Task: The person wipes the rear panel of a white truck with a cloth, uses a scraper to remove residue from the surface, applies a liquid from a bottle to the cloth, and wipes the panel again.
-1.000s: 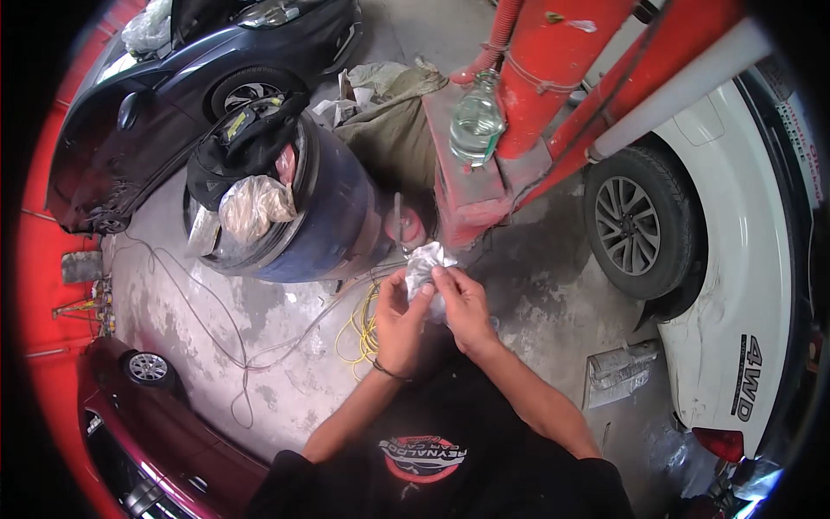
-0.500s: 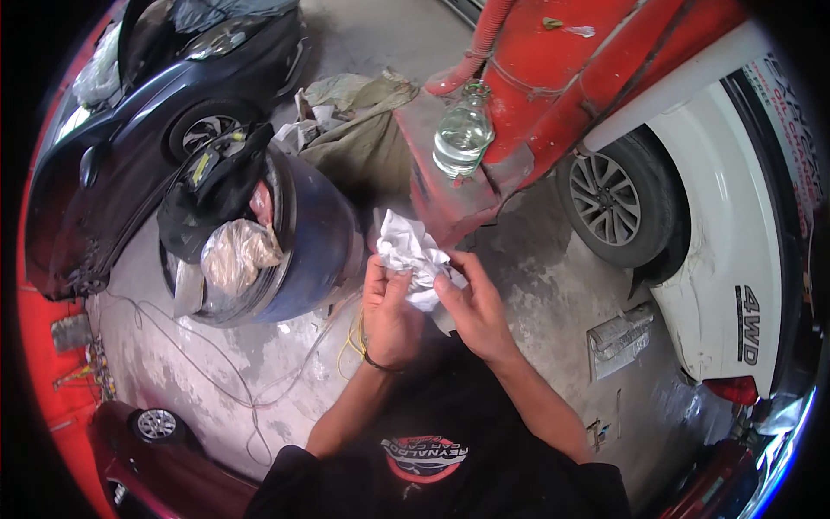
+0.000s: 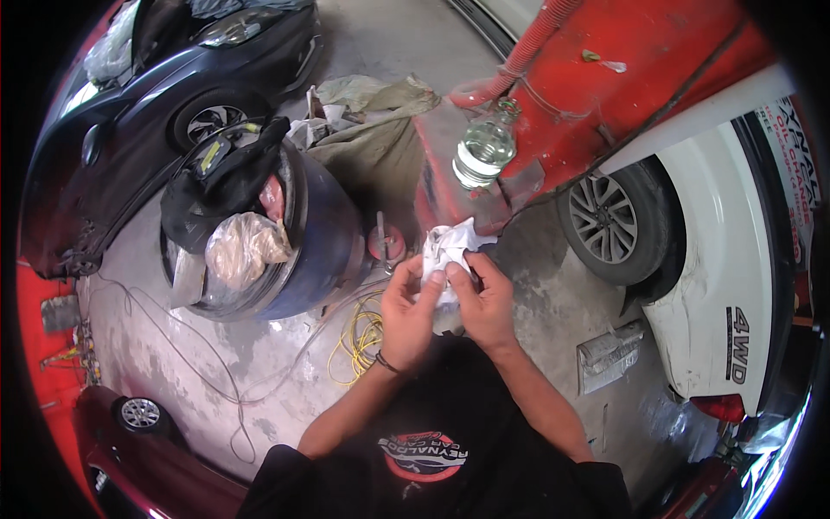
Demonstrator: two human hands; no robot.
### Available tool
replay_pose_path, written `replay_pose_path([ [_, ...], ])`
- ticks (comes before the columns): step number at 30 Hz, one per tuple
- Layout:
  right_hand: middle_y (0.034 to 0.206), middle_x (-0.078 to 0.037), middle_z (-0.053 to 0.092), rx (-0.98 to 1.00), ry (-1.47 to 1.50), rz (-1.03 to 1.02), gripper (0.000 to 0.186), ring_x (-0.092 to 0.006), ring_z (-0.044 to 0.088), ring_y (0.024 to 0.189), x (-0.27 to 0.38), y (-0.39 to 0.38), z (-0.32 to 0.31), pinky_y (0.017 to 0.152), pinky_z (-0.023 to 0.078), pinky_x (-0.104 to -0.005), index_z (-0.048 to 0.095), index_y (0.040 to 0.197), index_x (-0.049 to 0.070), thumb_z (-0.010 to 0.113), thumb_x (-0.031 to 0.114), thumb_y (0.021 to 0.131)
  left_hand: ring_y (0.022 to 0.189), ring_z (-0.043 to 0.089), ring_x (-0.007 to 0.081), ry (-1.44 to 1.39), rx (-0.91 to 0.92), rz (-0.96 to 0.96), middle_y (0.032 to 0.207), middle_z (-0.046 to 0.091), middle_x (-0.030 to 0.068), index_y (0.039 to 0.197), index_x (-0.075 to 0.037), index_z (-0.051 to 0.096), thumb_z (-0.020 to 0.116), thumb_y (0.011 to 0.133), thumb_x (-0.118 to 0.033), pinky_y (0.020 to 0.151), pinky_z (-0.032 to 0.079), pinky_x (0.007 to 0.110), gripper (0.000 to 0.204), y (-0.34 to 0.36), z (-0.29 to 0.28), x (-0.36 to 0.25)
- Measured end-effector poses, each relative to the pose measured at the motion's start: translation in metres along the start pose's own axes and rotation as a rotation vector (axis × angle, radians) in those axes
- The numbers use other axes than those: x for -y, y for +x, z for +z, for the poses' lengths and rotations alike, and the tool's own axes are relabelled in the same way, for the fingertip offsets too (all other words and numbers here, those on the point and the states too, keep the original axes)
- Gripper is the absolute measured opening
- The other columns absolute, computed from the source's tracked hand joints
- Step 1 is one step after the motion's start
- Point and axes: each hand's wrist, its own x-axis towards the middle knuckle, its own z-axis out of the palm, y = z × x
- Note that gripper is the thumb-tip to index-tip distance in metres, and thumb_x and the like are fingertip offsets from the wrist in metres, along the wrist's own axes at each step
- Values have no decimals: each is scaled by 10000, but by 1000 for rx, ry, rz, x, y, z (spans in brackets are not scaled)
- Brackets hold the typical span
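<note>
Crumpled white paper or cloth [image 3: 450, 242] is pinched between my two hands at the middle of the view, with folds standing up above my thumbs. My left hand [image 3: 408, 316] grips its left side, thumb pointing up. My right hand [image 3: 487, 307] closes on the right side, its thumb pressed on the folds close to the other thumb. Beyond them a clear bottle of liquid [image 3: 484, 147] stands on the red ledge at the foot of a red column [image 3: 588, 86]. Left of the paper, a small red object [image 3: 387, 244] with a metal rod sits low down.
A blue drum [image 3: 316, 233] carries black fabric and bags. Khaki sheeting [image 3: 363, 156] lies behind it. Dark car [image 3: 147, 112] upper left, maroon car [image 3: 173, 467] lower left, white vehicle [image 3: 709, 259] right. Hoses, a yellow coiled cord [image 3: 354, 346] and silvery sheeting [image 3: 609, 355] are on the floor.
Half a second ago the white material was spread wider; now it is more bunched, with my thumbs closer together. Both hands sit slightly right of where they were, and the camera view has shifted.
</note>
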Motion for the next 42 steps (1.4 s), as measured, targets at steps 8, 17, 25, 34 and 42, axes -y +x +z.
replay_pose_path([
  [8, 1126, -62, 697, -47, -13, -225, 198, -111, 623, 978, 10, 16, 15, 894, 513, -275, 726, 1190, -50, 664, 130, 1134, 970, 741, 120, -274, -85, -118, 1138, 800, 73, 1306, 15, 702, 577, 1144, -35, 836, 604, 293, 211, 2, -7, -9],
  [17, 1060, 7, 742, 46, 565, 111, 203, -42, 631, 955, 21, 0, -7, 871, 508, -251, 742, 1213, 7, 596, 139, 1165, 842, 707, 83, -150, 2, -81, 1032, 780, 42, 1224, -32, 734, 616, 1185, -225, 747, 574, 259, 230, 3, -31, -56],
  [25, 1164, -2, 725, -18, 442, 251, 293, -96, 649, 1049, -14, 7, 70, 938, 530, -304, 725, 1258, 61, 594, 319, 1211, 893, 628, 161, -718, 217, -19, 1118, 683, 79, 1339, -98, 600, 623, 1190, -260, 782, 529, 324, 221, 10, -10, -75],
  [34, 1058, 0, 692, -88, 663, 236, 292, -72, 599, 973, 47, 20, 65, 873, 518, -283, 688, 1152, 39, 553, 287, 1228, 1363, 602, 189, 319, 110, 337, 1434, 662, 93, 1501, 13, 614, 585, 1203, -249, 1200, 438, 348, 397, -6, -70, -23],
  [42, 937, -26, 672, -86, 667, 264, 277, -105, 589, 686, 35, 8, -17, 569, 474, -300, 667, 1231, 75, 543, 322, 1233, 1324, 716, 287, -421, -158, 28, 1422, 734, 158, 1491, 6, 623, 578, 1195, -290, 1155, 558, 478, 421, -12, -89, -12],
])
